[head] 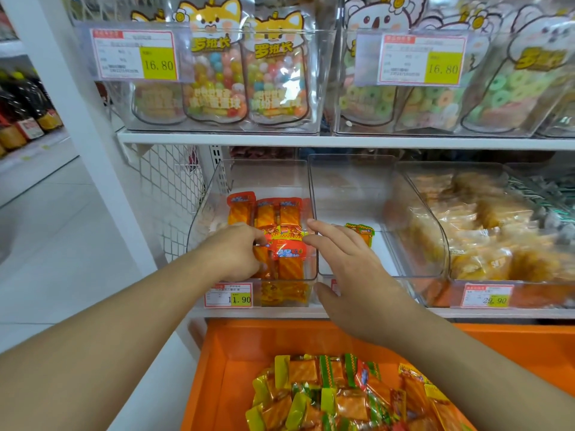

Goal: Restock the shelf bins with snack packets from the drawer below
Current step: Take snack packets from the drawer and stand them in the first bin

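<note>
Here, my left hand [239, 250] is reaching into the leftmost clear bin [199, 219] on the lower shelf, its grip closing around red-topped orange snack packets [287, 253]. My right hand [351, 272] is hovering beside it, fingers spread, holding nothing. More packets are lying in the orange drawer [230, 353] below.

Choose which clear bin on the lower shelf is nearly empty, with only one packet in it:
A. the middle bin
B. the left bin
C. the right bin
A: the middle bin shows a single green-topped packet, while the left bin and right bin hold many.
</note>
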Motion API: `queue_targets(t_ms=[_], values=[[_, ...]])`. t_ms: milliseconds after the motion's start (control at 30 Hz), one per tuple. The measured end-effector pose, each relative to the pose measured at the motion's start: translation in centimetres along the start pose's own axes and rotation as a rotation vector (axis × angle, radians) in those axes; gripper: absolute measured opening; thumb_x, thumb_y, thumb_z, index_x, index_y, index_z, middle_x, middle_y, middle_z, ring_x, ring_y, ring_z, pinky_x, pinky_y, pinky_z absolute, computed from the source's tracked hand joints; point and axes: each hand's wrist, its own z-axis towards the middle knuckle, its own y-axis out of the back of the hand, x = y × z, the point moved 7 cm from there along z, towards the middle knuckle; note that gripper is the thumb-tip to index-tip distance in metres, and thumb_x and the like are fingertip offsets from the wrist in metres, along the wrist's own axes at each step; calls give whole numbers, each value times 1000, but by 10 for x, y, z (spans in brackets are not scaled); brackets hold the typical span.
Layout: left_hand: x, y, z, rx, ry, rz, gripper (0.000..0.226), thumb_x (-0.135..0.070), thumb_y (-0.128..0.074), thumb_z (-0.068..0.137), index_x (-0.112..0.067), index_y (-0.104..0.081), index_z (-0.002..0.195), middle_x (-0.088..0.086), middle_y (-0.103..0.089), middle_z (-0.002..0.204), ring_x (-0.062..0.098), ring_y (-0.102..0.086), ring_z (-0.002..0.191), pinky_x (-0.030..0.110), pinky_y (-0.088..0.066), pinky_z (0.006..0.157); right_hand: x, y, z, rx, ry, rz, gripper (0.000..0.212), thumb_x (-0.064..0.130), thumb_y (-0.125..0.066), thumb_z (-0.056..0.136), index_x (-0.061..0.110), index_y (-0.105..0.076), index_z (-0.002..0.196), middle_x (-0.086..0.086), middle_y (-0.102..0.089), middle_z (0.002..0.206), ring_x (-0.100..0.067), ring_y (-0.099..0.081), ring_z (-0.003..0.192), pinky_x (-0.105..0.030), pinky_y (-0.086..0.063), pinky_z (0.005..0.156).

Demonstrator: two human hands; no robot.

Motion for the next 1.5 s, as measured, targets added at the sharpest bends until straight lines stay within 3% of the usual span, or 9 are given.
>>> queue_targets(t_ms=[167,400,533,633,800,1033,1333,1400,1500], values=[[2,1,-2,-56,11,-67,64,-45,-83,83,-35,-58,141,-1,-57,144,24,-56,127,46,-53,104,-4,0,-2,32,11,0,80,23,-64,97,39,-20,163,26,-4,170,-8,1,158,-38,-17,130],[-7,12,-41,-227,-163,-138,48,-48,-61,98,-38,-54,145,-9,-53,149,18,-47,135,42,-46,110,1,11,-23,36,23,43,81,25,-65,98,38,-18,164,22,-10,170,-5,-1,158,-31,-12,129],[-30,15,-95,-384,-316,-199,41,-42,-60,98,-32,-61,137,-9,-60,139,19,-49,132,43,-41,113,-4,23,-52,-27,28,111,67,21,-68,95,24,-42,156,6,-38,163,-14,-29,152,-29,-25,124],[-45,-4,-144,-449,-323,-400,28,-32,-65,96,-27,-68,123,-8,-64,121,14,-56,115,32,-45,100,-12,14,-82,23,-66,150,49,21,-66,95,20,-55,143,0,-60,134,-15,-60,117,-27,-48,99],[-58,-111,-188,-185,-250,-512,16,-27,-70,93,-30,-68,109,-13,-61,105,3,-61,94,27,-51,86,-30,-56,-144,267,-98,58,23,27,-64,94,22,-59,116,1,-66,107,-22,-65,99,-39,-54,83],[-60,-241,-193,202,-149,-379,20,-30,-69,96,-25,-68,115,-6,-69,118,12,-65,108,26,-49,85,-131,-135,-224,587,-453,-10,41,10,-64,83,31,-62,118,-1,-71,110,-28,-69,103,-35,-55,81],[-47,-333,-154,380,-51,-202,29,-23,-52,104,-22,-65,130,7,-66,136,28,-60,125,32,-46,93,-190,-211,-238,665,-572,74,64,12,-65,91,34,-53,149,-2,-57,151,-24,-58,133,-28,-47,106],[-48,-340,-150,392,-50,-154,26,-28,-55,104,-21,-65,126,8,-67,132,28,-61,122,32,-45,89,-193,-228,-237,674,-555,80,59,13,-66,89,36,-58,142,-1,-64,142,-23,-63,125,-30,-52,103],[-45,-350,-146,389,-24,-193,21,-38,-62,100,-22,-69,113,3,-73,116,25,-66,109,30,-41,75,-198,-246,-233,647,-586,74,28,15,-64,87,36,-73,104,5,-74,110,-18,-71,98,-29,-59,85]])
